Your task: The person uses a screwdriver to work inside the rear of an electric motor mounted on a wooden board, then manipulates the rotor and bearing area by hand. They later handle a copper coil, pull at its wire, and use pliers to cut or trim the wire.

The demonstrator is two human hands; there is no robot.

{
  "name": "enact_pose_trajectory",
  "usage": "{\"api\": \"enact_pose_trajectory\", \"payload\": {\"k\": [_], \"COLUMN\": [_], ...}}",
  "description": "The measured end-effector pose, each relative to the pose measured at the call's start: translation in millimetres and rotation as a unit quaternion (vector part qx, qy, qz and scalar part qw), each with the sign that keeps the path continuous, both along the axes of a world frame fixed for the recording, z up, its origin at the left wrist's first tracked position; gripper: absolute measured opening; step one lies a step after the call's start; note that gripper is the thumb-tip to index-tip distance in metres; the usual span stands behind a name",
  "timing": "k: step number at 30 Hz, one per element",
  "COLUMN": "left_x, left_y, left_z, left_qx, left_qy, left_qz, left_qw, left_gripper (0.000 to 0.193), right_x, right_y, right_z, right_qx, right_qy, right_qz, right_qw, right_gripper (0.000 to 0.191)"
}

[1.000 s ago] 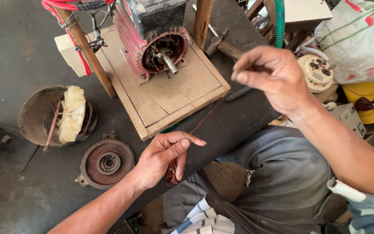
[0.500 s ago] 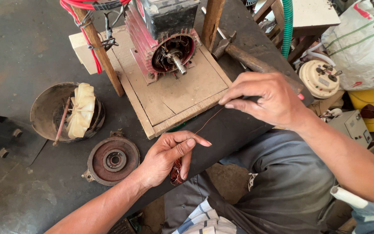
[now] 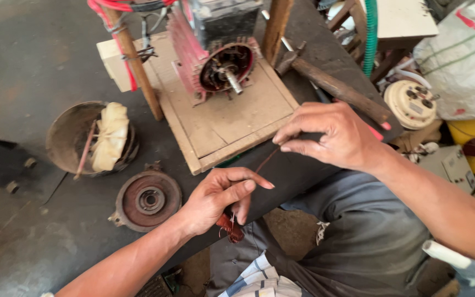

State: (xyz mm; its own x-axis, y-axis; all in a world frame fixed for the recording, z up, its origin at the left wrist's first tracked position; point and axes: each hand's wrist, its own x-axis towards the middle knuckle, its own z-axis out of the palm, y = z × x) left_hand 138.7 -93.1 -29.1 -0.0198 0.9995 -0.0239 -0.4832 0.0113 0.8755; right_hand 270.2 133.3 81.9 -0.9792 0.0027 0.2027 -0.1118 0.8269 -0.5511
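a: dark, grimy workbench (image 3: 39, 66) under me, with a wooden board (image 3: 232, 118) carrying a red finned motor (image 3: 221, 60).

b: and the hands?

a: my right hand (image 3: 331, 135) pinches a thin copper wire (image 3: 265, 160) shut between fingertips — my left hand (image 3: 218, 198) closes on a small reddish coil (image 3: 231, 226) just below the bench edge. the wire runs taut between them.

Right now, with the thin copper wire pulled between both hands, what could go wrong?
The copper wire looks very thin and taut between the right hand and left hand; a hard pull might snap or kink it. The small coil under the left hand could tangle. The hammer close behind the right hand may get knocked.
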Motion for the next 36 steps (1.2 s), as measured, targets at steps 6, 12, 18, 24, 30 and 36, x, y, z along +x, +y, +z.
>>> {"api": "enact_pose_trajectory", "payload": {"k": [6,12,18,24,30,36], "left_x": [3,2,-6,-7,-26,-50], "left_y": [3,4,5,2,1,-3], "left_z": [3,6,14,22,34,46], "left_qx": [0.009,0.046,0.099,0.163,0.205,0.142], "left_qy": [-0.013,-0.016,0.059,0.358,0.467,0.427], "left_qz": [0.000,0.032,0.073,0.189,0.311,0.394], "left_qw": [1.000,0.998,0.991,0.900,0.802,0.801], "left_gripper": [0.044,0.044,0.039,0.026,0.020,0.020], "right_x": [-4,-1,5,8,8,5], "right_y": [-7,-5,2,9,10,12], "right_z": [3,6,8,3,-4,-4], "right_qx": [0.042,0.054,0.077,0.056,0.025,0.034], "right_qy": [0.005,0.018,0.032,0.030,0.039,0.028], "right_qz": [-0.009,-0.063,-0.102,-0.092,-0.084,-0.093], "right_qw": [0.999,0.996,0.991,0.994,0.995,0.995], "right_gripper": [0.021,0.021,0.020,0.020,0.020,0.020]}}
